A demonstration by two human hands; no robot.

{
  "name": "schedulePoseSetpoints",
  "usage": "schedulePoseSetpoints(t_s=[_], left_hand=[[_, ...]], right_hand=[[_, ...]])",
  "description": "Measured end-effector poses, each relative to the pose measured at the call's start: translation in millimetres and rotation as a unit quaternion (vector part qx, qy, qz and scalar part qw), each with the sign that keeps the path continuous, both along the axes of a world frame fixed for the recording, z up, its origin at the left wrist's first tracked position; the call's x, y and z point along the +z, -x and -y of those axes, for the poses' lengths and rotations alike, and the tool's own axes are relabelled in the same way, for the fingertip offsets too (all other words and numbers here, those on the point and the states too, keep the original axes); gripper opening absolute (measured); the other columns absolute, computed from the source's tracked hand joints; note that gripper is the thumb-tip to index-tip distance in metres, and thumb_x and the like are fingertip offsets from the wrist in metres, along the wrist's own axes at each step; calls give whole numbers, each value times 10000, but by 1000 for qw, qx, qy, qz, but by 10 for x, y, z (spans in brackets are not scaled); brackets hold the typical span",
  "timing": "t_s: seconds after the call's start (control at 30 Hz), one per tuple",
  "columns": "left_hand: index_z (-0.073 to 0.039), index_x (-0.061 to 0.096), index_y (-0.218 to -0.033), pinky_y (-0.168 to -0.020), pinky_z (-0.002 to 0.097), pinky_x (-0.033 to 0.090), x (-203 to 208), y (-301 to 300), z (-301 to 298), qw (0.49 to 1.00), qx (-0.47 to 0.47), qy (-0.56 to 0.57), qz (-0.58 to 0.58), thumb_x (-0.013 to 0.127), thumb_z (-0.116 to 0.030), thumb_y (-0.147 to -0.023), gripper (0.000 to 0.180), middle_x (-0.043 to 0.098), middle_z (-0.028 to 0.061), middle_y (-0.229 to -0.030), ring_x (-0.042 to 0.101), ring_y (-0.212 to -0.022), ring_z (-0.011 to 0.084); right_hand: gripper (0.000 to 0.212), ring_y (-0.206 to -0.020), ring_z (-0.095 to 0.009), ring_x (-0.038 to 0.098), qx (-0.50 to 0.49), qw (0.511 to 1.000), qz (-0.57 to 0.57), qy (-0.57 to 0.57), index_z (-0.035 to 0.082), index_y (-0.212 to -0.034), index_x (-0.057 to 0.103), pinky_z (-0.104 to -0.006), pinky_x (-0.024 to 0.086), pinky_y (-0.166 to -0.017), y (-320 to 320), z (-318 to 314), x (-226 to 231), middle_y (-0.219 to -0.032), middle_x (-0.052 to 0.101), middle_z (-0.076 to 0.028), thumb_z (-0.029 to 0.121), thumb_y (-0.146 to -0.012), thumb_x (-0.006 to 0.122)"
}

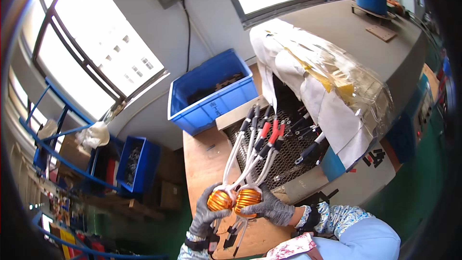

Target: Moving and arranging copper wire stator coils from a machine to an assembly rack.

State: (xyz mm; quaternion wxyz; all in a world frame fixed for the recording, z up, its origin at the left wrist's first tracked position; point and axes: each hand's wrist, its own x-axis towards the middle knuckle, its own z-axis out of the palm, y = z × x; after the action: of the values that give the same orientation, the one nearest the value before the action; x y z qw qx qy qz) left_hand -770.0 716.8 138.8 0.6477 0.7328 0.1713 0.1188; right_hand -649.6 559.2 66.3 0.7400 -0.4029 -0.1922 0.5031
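Note:
Two copper-wound ring coils sit side by side in my gloved hands, over the near part of a wooden tabletop [202, 159]. My left hand [204, 212] wraps round the left coil [219, 201]. Around the right coil [249, 197] my right hand [274, 209] is closed, with the thumb across its front. White-sleeved leads [236, 156] run up and away from the coils, ending in black and red sleeves [275, 132] with metal lugs. More leads with black ends [231, 237] hang below the coils. Some fingers are hidden behind the coils.
Beyond the leads lies a mesh-topped tray [284, 159] with several black-sleeved cable ends. White sheeting [308, 67] and clear film drape over its right side. A blue bin [211, 108] stands at the back left. Blue racking [72, 159] with another blue bin [149, 163] is on the left.

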Motion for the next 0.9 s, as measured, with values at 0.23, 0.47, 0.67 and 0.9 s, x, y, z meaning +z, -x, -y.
schedulePoseSetpoints(t_s=[0.23, 0.47, 0.67, 0.9], left_hand=[[10, 508, -1164, -848, 310, 472, -469, -970, -663, 982, -135, 133, -9, 737, -242, -561, 693, 597, 85, -1013, 581, -908, 184], [31, 546, -1098, -770, 306, 495, -535, -1661, -869, 943, -266, 199, -7, 711, -252, -607, 590, 633, 108, -941, 608, -810, 192], [51, 567, -1027, -741, 312, 496, -487, -1873, -1000, 911, -320, 255, -50, 696, -298, -647, 531, 618, 119, -881, 602, -766, 198], [-83, 503, -1199, -858, 307, 457, -616, -2133, -1397, 949, -282, -75, -120, 677, -171, -748, 491, 574, 59, -1043, 563, -943, 180]], right_hand=[[518, -913, -197, 604, -215, 976, -34, 21, 31, -1102, 453, -324, 527, -824, -204, -146, 29, -1006, 571, -74, -11, -681, 751], [469, -859, -239, 637, -305, 931, -191, 66, 64, -1089, 477, -410, 581, -690, -184, -325, -30, -969, 603, -91, -64, -699, 704], [619, -927, -284, 606, -344, 900, -220, 151, 167, -1120, 321, -478, 567, -696, -174, -448, -31, -1074, 508, -108, -55, -697, 714], [712, -862, -303, 607, -295, 906, -237, 191, 189, -1129, 212, -486, 561, -638, -206, -486, 153, -1129, 431, -136, 47, -697, 759]])
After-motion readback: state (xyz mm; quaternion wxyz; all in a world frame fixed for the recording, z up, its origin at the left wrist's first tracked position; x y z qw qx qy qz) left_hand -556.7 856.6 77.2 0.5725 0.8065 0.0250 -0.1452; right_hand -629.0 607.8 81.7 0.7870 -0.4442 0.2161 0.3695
